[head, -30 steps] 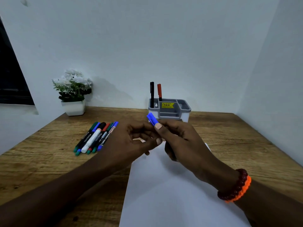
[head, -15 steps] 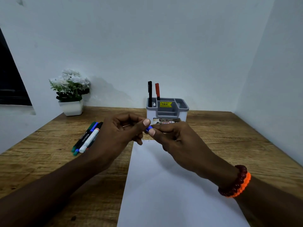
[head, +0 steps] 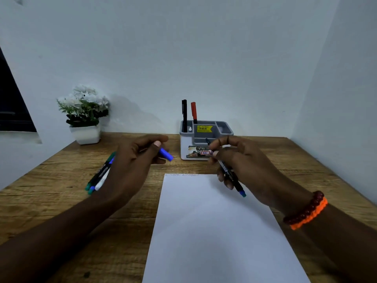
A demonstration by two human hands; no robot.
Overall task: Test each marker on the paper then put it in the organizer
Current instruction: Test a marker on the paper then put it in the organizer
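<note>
Above the far end of the paper [head: 214, 225], both hands are hovering apart over the desk [head: 306, 160]. On one side the left hand [head: 134, 160] is pinching a blue cap [head: 166, 154] between thumb and curled fingers, the cap poking out toward the middle. On the other the right hand [head: 240, 160] is gripping the marker [head: 230, 172] with fingers wrapped round its dark barrel; the uncapped tip is pointing up toward the organizer [head: 206, 139], while the blue back end is sticking out below the fingers over the paper's right edge. Faint scribbles are showing along the paper's top edge. Behind the hands the organizer is sitting against the wall, with a black marker [head: 184, 115] and a red marker [head: 193, 112] standing upright in its rear left compartment. Beside the left hand, a bunch of markers [head: 100, 176] is lying on the desk, partly hidden by the wrist. A flower pot [head: 84, 117] is standing in the far left corner, and beaded bracelets [head: 306, 211] are circling the right wrist
</note>
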